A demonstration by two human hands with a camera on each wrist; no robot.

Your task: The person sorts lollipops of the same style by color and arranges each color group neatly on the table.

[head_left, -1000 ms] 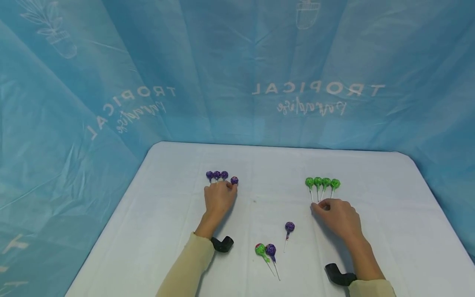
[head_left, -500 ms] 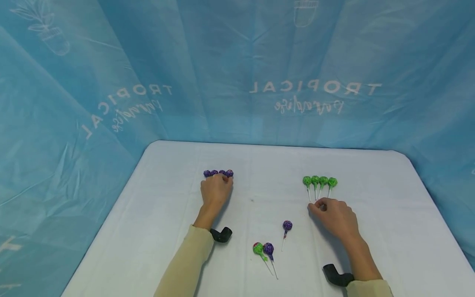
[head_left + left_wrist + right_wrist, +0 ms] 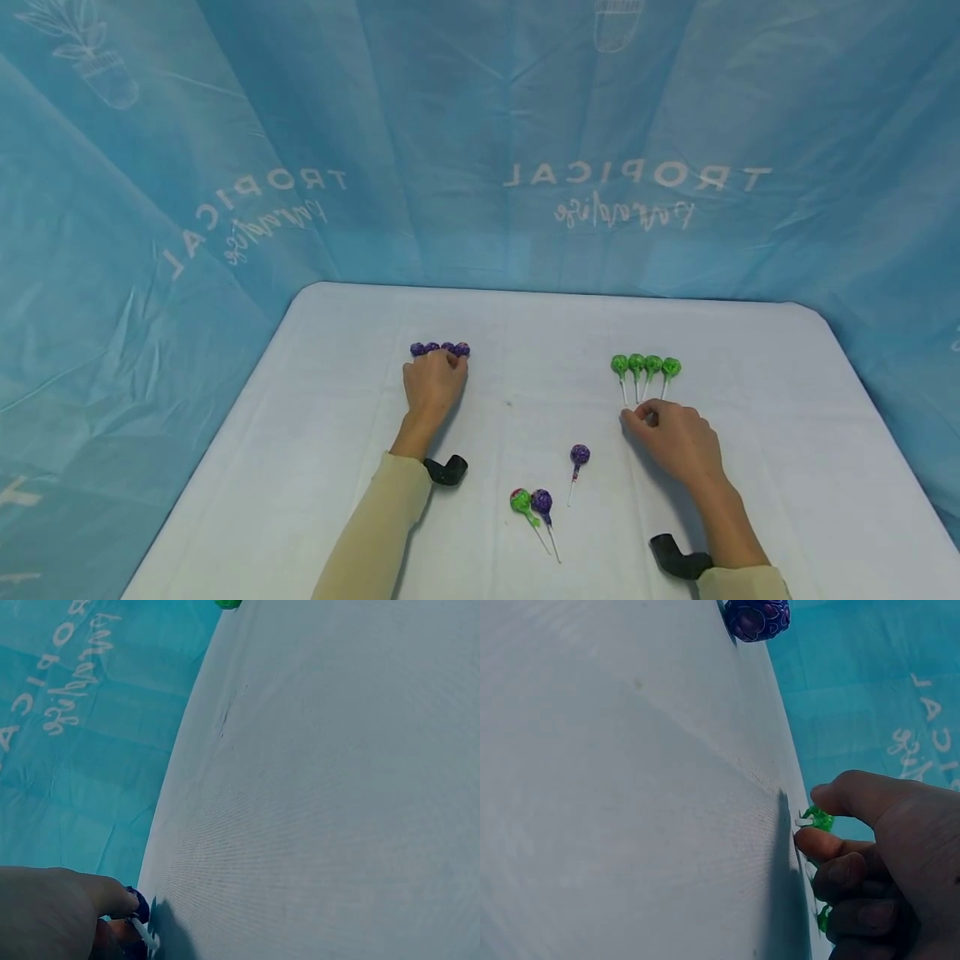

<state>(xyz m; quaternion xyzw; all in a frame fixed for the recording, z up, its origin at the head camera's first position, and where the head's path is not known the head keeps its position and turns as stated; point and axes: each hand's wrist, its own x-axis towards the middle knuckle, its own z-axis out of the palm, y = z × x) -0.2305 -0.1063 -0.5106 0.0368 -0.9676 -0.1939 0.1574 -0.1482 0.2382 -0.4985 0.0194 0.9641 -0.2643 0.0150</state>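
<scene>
My left hand (image 3: 433,385) pinches a purple-wrapped lollipop (image 3: 462,350) at the right end of a row of purple lollipops (image 3: 417,350). Its white stick (image 3: 144,934) shows by the fingertips in the left wrist view; the hand hides the row's other sticks. My right hand (image 3: 678,440) rests just below a row of green lollipops (image 3: 637,363), whose sticks point toward me. In the right wrist view a gap shows between the thumb (image 3: 832,793) and the loosely curled index finger, and nothing is held; green heads (image 3: 821,819) lie beyond them.
On the white table (image 3: 330,350), a lone purple lollipop (image 3: 580,455) lies in the middle. Nearer me, a green lollipop (image 3: 521,501) and another purple lollipop (image 3: 542,502) lie side by side. A blue printed curtain (image 3: 450,208) hangs behind the table.
My left hand has moved the rightmost purple lollipop left and slightly away from me, up against the others in its row. The right hand has stayed beside the green row.
</scene>
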